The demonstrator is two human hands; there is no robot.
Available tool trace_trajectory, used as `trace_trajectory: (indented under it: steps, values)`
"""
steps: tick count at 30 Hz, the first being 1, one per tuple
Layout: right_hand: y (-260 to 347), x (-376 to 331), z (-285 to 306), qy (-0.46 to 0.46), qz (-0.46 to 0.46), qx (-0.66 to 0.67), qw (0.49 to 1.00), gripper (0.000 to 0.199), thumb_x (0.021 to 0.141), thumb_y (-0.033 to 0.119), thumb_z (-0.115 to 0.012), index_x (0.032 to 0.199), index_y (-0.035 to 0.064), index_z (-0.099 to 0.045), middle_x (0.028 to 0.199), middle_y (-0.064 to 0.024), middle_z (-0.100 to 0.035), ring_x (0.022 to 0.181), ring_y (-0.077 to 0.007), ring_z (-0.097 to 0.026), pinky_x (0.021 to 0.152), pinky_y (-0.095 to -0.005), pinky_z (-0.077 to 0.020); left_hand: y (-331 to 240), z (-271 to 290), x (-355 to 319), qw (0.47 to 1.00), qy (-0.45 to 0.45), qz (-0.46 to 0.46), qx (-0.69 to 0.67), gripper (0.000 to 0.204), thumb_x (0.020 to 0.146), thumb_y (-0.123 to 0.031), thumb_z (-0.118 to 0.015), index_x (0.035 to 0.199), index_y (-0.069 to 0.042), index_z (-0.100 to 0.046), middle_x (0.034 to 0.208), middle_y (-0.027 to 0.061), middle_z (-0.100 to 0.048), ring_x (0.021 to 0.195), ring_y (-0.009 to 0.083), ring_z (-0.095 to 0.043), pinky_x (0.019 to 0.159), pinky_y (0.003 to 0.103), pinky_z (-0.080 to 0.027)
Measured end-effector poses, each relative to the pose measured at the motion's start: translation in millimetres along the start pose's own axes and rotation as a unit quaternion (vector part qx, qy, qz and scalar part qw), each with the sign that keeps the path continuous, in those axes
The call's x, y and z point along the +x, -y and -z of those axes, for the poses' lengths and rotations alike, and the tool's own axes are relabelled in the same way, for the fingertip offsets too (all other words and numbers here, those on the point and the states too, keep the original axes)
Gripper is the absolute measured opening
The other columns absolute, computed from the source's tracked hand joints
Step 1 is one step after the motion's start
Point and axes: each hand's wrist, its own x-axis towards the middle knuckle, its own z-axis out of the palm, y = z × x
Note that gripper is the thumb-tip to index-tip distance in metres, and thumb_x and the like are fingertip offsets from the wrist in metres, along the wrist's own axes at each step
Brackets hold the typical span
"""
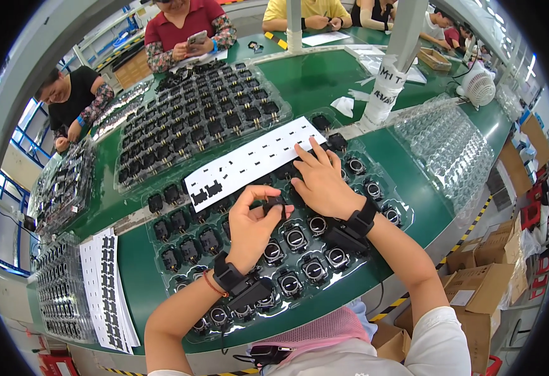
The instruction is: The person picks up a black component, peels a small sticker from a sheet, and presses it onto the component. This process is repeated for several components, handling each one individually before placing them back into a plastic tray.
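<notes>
Left hand [249, 233] is curled up tight, a small black part [275, 204] pinched between thumb and fingers, just above the near edge of a long white sheet [215, 178]. Right hand [326, 188] is spread wide, palm down, fingertips over the other end of that sheet; I can't see anything gripped in it, though I can't see under the palm either.

So the sheet lies slantwise across the far side of a clear plastic tray [381, 173], with a clump of little black pieces [208, 192] at its left end and more tiny ones dotted along it. Nearer the worker, the tray is full of round-faced parts [295, 238], with plain blackish ones [189, 249] off to the left. Both wrists have black straps on (the left one also has a thin red bracelet [214, 285]).

Beyond the sheet is a bigger load of black parts [197, 133] on the green bench [324, 72]. Clear trays [450, 153] sit to the right, near a white fan [478, 86]. Across the bench, a person in a red top [179, 26] is holding a phone [197, 39].
</notes>
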Motion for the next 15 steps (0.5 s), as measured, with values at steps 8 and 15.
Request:
trace_trajectory:
  steps: [8,15]
  values:
    - [-17.2,13.7,3.4,-0.005,0.038,0.013,0.999,0.035,0.085,0.015,-0.052,0.116,-0.002,-0.054,0.136,-0.0112,-0.043,0.133,-0.0316,-0.028,0.105,-0.0482,-0.0213,-7.6,1.9,7.3,0.989,-0.019,-0.038,0.143,0.022,0.077,0.002,-0.068,0.096,-0.003,-0.058,0.091,0.0024,-0.058,0.073,0.0072,-0.055,0.065,0.021,-0.048]
    - [-48.1,1.3,47.0,-0.212,0.058,0.088,0.972,0.037,0.08,0.002,-0.053,0.117,-0.0016,-0.052,0.131,-0.009,-0.047,0.126,-0.0312,-0.036,0.102,-0.0421,-0.0296,-10.7,-32.1,60.2,0.914,0.057,-0.149,0.373,0.015,0.073,0.001,-0.071,0.083,0.0,-0.06,0.083,0.0048,-0.055,0.064,0.0103,-0.059,0.058,0.022,-0.05]
